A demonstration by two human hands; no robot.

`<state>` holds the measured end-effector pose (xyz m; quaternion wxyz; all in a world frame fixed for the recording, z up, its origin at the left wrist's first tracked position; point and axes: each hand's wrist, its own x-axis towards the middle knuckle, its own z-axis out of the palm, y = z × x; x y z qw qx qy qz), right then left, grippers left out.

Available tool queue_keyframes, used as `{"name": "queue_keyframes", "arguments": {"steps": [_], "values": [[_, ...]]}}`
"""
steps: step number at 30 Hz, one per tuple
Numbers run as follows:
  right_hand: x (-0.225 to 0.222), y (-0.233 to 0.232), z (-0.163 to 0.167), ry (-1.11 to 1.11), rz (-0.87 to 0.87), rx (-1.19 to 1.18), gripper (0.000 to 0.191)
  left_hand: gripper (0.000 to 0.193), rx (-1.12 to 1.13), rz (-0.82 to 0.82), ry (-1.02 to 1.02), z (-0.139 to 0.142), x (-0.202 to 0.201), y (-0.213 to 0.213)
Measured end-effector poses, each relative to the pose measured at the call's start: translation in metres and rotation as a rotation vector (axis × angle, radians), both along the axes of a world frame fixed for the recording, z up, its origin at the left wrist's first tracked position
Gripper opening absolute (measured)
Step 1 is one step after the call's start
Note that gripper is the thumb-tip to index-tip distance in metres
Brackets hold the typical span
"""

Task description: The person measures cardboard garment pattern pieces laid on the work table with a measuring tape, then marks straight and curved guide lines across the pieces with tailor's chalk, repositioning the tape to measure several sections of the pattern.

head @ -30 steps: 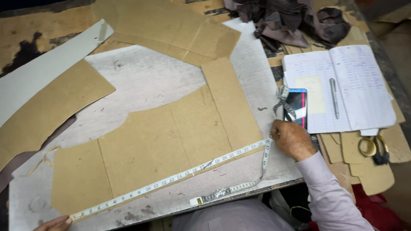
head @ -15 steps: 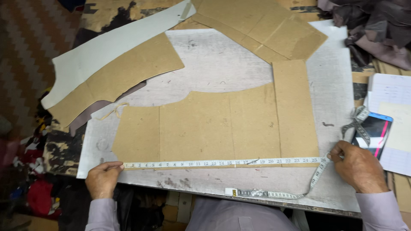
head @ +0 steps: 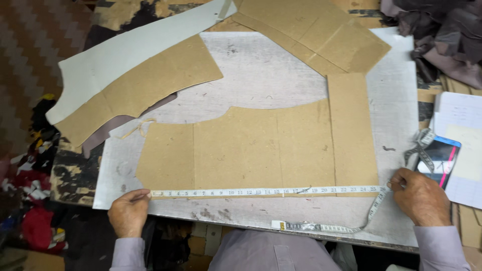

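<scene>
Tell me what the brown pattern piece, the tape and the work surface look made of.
Pattern piece: likely stiff cardboard, matte brown, with crease lines. Measuring tape: soft, probably vinyl or cloth, its slack end curling off the edge. Work surface: looks like scuffed grey sheet, maybe metal or laminate.

The left hand (head: 129, 213) and right hand (head: 420, 196) pinch a soft, matt white tape (head: 266, 191), limp where its slack loops below the right hand. Just above the pinched tape lies a matt brown cardboard pattern (head: 261, 150), dry, fibrous and creased. Under it, a pale board (head: 281, 70) looks scuffed and smudged. Beyond the left hand, another cardboard piece (head: 145, 85) overlaps a smooth white sheet (head: 125, 50). Beside the right hand lies a glossy phone (head: 441, 155) on matt paper (head: 464, 150); further up, dull crumpled cloth (head: 442, 35).
</scene>
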<state>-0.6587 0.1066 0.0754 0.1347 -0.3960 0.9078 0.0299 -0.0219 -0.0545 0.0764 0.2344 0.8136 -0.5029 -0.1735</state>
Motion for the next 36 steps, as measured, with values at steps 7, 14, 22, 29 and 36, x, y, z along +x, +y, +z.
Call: {"name": "queue_keyframes", "arguments": {"steps": [7, 14, 22, 29, 36], "values": [[-0.014, 0.001, -0.041, -0.087, 0.065, -0.252, 0.01, 0.014, -0.037, 0.017, 0.123, 0.002, 0.005, -0.001], [-0.01, -0.015, -0.057, -0.25, 0.116, -0.354, 0.015, 0.013, -0.03, -0.021, 0.208, 0.009, 0.016, -0.006], [-0.003, -0.009, -0.053, -0.223, 0.038, -0.437, 0.022, 0.014, -0.338, -0.229, 0.094, 0.026, -0.008, -0.014], [0.057, -0.037, -0.004, -0.276, 0.035, -0.454, 0.023, 0.017, -0.382, -0.549, 0.102, 0.023, -0.072, -0.049], [0.165, -0.117, 0.044, -0.755, 0.197, -0.523, 0.031, 0.026, -0.37, -0.703, 0.025, 0.009, -0.115, -0.072]]}}
